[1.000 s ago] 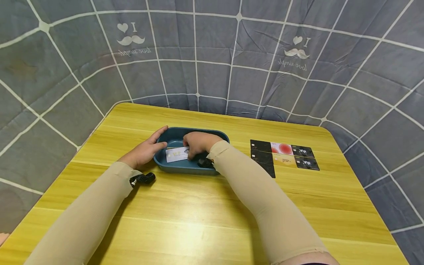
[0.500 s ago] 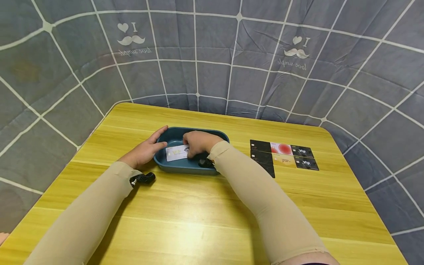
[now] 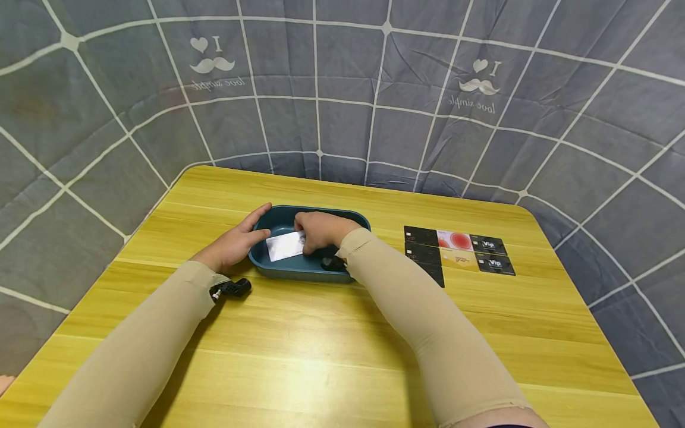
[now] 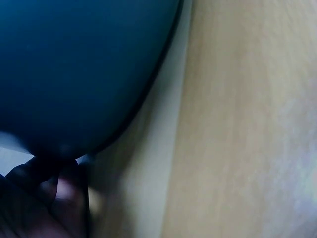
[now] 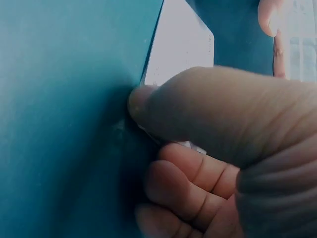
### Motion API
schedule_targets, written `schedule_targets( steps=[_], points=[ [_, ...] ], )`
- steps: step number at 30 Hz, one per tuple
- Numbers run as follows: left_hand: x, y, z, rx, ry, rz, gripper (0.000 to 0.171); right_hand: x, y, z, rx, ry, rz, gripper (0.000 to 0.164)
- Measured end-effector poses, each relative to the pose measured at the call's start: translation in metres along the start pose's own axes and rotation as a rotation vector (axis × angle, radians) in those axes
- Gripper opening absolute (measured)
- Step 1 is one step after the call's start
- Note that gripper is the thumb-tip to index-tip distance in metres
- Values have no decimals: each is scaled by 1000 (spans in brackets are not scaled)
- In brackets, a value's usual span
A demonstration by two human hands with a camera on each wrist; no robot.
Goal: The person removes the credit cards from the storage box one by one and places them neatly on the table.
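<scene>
A dark teal plastic tray [image 3: 302,274] with rounded corners stands on the wooden table. My left hand [image 3: 233,245] holds its left end, thumb over the rim and fingers along the outside. Inside the tray, my right hand [image 3: 323,232] pinches a white card [image 3: 283,246] by its right end, the thumb [image 5: 173,104] pressing on its face in the right wrist view. Glare washes out most of the card's print. The other right fingers are curled below the card. From the left wrist, the tray's outer wall [image 4: 79,74] fills the upper left.
To the right, several cards lie flat in close rows on the table [image 3: 321,356]: black ones [image 3: 423,252], a red-and-white one [image 3: 455,239] and a yellow one [image 3: 458,259]. A grey checked curtain [image 3: 342,77] hangs behind the table.
The white card has tilted a little in my right hand, and its gold lettering has faded into glare. Both hands have stayed almost in place.
</scene>
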State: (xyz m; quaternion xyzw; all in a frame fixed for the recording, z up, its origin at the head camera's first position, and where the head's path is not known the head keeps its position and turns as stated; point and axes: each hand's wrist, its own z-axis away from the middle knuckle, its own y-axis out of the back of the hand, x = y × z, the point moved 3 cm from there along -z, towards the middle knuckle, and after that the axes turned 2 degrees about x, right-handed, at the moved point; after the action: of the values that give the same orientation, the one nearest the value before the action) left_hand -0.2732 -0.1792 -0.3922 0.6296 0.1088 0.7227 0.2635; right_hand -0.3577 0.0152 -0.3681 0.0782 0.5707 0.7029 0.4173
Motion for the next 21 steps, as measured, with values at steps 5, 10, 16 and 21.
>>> schedule_targets(
  steps=[5,10,16,21],
  points=[
    [-1,0,-2,-4,-1,-12,71,4,0,-4,13,28,-62,43],
    [0,1,-2,-9,-13,-18,71,10,1,-9,14,58,-118,50],
    [1,1,-2,-12,-5,-12,71,10,8,-5,5,74,-183,55],
    [2,1,-2,-11,10,4,72,11,16,0,12,88,-227,57]
  ],
)
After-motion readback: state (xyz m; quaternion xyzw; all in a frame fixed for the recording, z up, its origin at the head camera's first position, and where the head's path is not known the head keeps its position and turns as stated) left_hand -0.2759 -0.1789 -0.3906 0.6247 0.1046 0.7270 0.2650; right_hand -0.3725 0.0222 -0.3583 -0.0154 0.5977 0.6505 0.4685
